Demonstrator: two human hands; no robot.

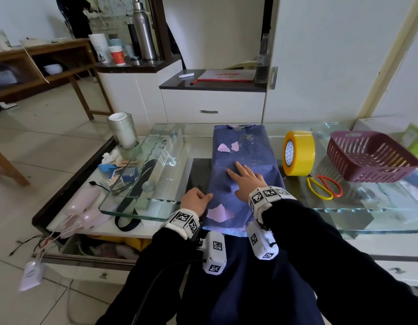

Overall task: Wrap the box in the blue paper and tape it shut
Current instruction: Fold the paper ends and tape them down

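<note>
— Where is the blue paper [247,156]?

— It lies lengthwise in the middle of the glass desk [367,207], folded over a long shape. The box itself is hidden under it. Pale pink scraps [223,147] show on the far part and one near the near end.

— And the hands?

— The right hand [246,180] lies flat on top of the paper, fingers straight and spread, grasping nothing. The left hand [195,200] is at the paper's near left edge, fingers curled down its side and thumb on top, holding that edge.

— The tape?

— A yellow tape roll [299,153] stands on edge just right of the paper. Scissors [325,186] with yellow and orange handles lie near it, and a purple basket [372,158] sits further right.
</note>
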